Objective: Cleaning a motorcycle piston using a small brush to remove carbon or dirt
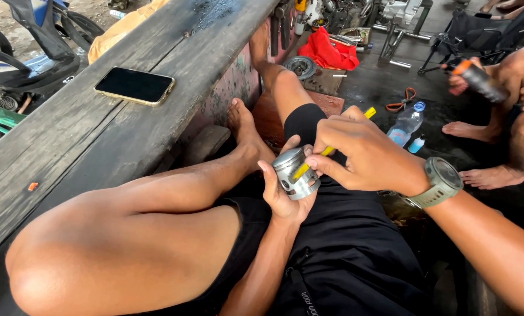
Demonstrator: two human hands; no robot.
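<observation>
Left hand (282,193) cups a short metal piston (295,172), dull grey and cylindrical, over the lap of black shorts (344,251). Right hand (364,155) pinches a yellow flat-handled tool (332,148) whose tip meets the piston's side; the tip itself is hidden. A glossy black phone (134,85) lies on the weathered wooden bench (69,146), near its far edge.
</observation>
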